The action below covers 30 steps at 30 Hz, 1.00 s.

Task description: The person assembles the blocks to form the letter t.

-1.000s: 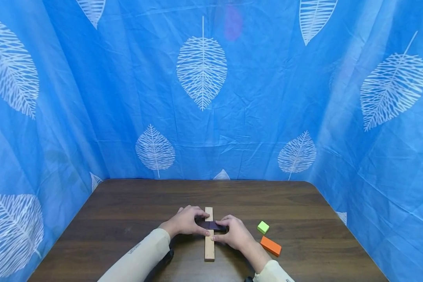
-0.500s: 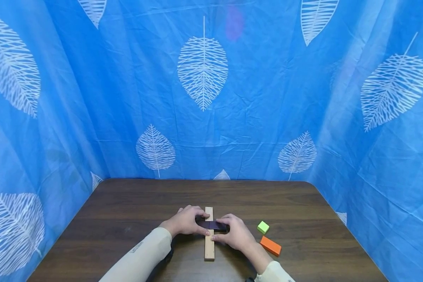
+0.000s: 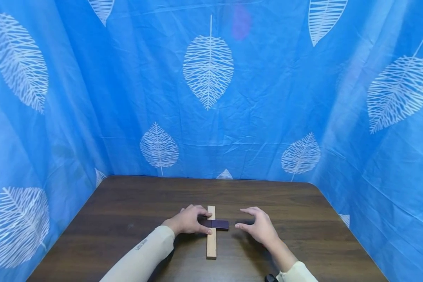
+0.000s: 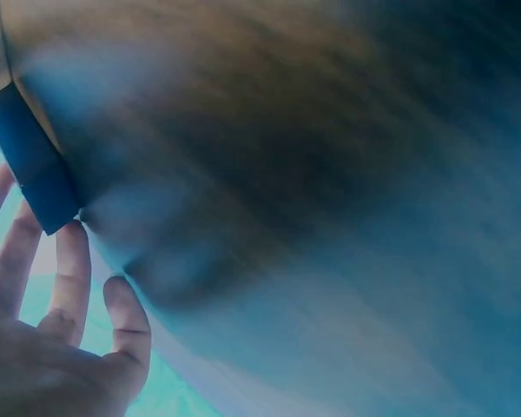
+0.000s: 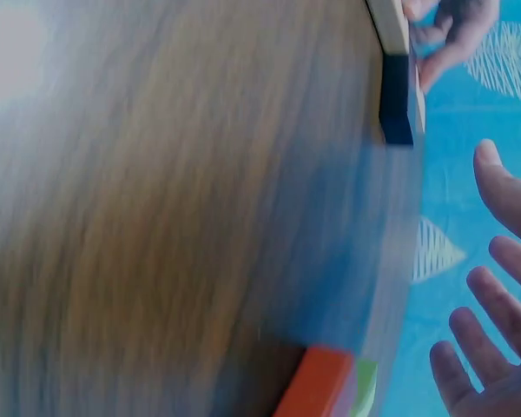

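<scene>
In the head view, a pale wooden strip [image 3: 211, 244] and a dark block [image 3: 220, 224] form a cross on the table. A seam shows in the dark part where it meets the line of pale wood. My left hand [image 3: 188, 220] curves round the dark part's left end, with thumb and forefinger tips touching pale wood on either side of it. In the left wrist view, fingers rest by the dark block's near end [image 4: 52, 204]; the thumb is hidden. My right hand [image 3: 262, 227] hovers to the right, thumb and fingers spread, holding nothing.
An orange block [image 5: 315, 387] lies on the table beside a green block [image 5: 366, 389] in the right wrist view; my right hand and forearm hide both in the head view. A blue curtain [image 3: 264, 98] with white leaves surrounds the brown table [image 3: 141, 199].
My right hand has let go of the cross and moved right, uncovering the dark block's right end. My left hand keeps its place. The view has turned slightly left.
</scene>
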### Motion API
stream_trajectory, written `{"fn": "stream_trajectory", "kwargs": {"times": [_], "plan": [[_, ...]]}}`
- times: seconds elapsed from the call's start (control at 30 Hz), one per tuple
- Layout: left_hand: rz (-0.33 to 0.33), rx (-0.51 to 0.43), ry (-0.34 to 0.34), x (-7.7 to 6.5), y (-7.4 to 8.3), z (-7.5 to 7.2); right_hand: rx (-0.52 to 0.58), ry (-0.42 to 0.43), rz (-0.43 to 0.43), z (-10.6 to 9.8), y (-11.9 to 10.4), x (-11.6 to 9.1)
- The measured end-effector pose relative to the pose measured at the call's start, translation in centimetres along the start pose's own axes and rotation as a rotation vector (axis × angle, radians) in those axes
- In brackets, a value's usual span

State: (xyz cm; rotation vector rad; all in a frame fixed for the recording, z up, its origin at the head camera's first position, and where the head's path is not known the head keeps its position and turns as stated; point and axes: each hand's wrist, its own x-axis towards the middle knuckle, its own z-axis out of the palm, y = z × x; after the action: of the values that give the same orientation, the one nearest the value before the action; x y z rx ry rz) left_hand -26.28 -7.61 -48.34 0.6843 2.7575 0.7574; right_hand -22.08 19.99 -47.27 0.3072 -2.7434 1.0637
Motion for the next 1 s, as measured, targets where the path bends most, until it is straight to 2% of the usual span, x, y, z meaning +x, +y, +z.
{"fn": "stream_trajectory", "kwargs": {"times": [0.3, 0.43, 0.73, 1.0], "plan": [[-0.012, -0.033, -0.017, 0.1, 0.4, -0.3, -0.02, -0.013, 0.178, -3.2, 2.6, -0.9], [-0.017, -0.031, -0.018, 0.0, 0.4, -0.3, -0.038, -0.022, 0.225, -4.0, 3.8, -1.4], [-0.017, -0.042, -0.005, -0.2, 0.1, -0.2, -0.014, 0.004, 0.303, -3.9, 5.4, -2.2], [-0.004, -0.043, 0.006, -0.3, 0.0, -0.1, -0.051, 0.023, 0.338, -3.4, 5.8, -2.5]]}}
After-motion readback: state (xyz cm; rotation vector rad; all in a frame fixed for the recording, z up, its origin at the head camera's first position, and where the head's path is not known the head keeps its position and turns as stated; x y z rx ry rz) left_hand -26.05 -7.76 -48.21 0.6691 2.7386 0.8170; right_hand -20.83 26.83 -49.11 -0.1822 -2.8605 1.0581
